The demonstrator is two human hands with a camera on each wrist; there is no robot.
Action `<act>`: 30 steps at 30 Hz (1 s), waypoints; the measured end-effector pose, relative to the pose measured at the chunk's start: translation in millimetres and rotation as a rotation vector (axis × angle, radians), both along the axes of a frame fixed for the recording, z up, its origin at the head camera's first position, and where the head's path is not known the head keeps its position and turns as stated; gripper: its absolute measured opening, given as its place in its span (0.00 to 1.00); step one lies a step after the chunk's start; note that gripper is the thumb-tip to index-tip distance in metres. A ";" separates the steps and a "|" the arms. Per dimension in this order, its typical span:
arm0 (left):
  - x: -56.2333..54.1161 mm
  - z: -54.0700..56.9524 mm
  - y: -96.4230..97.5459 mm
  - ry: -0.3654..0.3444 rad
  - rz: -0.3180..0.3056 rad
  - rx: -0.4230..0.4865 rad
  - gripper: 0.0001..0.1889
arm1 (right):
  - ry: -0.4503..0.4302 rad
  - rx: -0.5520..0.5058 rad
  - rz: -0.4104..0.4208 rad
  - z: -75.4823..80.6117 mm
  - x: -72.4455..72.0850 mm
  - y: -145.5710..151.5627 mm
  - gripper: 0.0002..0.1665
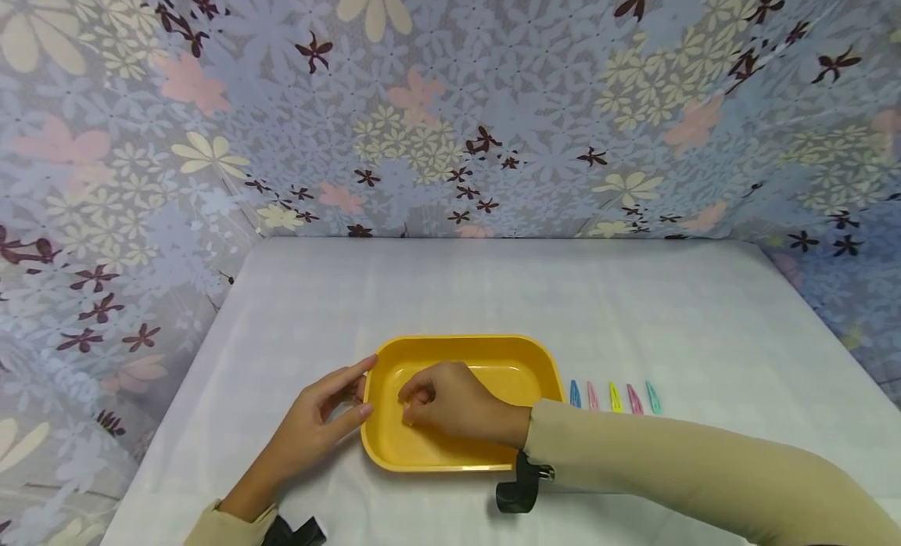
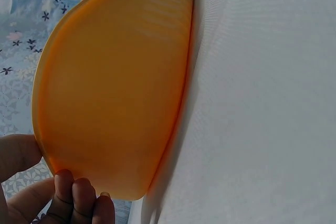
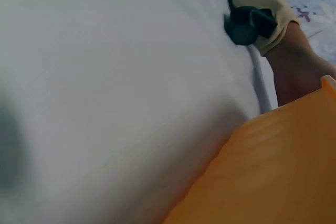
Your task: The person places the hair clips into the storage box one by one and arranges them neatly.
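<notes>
Past the desk's left edge hangs flowered fabric (image 1: 158, 241), which also runs along behind the far edge. My left sleeve (image 1: 228, 524) comes in over the near edge, left of the middle, with a black strap device (image 1: 294, 533) at the wrist. My left hand (image 1: 320, 413) is at the left end of the yellow tray (image 1: 514, 380); thumb and forefinger are spread apart, both touching its rim, and in the left wrist view my other fingers bend loosely by its outer wall.

The tray sits on the white-covered desk (image 1: 436, 288), in the near half, its long sides running roughly along the near and far edges. My right hand (image 1: 457, 401) is over the inside of the tray, toward its left end. Its fingers are curled and the tips drawn close to the thumb; I cannot tell whether they pinch anything. A second black device (image 1: 518, 483) hangs under that wrist, by the tray's near right corner.

Just beyond the tray's right end five slim clips lie in a row: blue (image 1: 576, 394), pale pink (image 1: 593, 396), yellow (image 1: 615, 397), deep pink (image 1: 634, 399), teal (image 1: 654, 397). My right sleeve (image 1: 676, 444) stretches on the near side of them, toward the near right corner.
</notes>
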State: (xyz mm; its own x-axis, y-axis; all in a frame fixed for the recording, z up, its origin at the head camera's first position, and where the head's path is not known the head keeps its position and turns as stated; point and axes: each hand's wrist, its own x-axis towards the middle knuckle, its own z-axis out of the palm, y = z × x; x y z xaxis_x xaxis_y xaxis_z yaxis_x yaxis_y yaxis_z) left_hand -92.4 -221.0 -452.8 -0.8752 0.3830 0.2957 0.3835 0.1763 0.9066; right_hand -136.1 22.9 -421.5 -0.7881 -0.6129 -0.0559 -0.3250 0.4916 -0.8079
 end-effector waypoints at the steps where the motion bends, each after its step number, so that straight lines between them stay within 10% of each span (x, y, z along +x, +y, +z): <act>1: -0.4 0.2 0.3 0.004 -0.001 0.000 0.32 | 0.009 0.006 0.000 -0.9 -0.7 -1.1 0.08; 30: 0.2 1.4 1.2 0.012 0.004 0.004 0.30 | 0.174 0.094 0.046 -7.2 -1.1 -16.7 0.06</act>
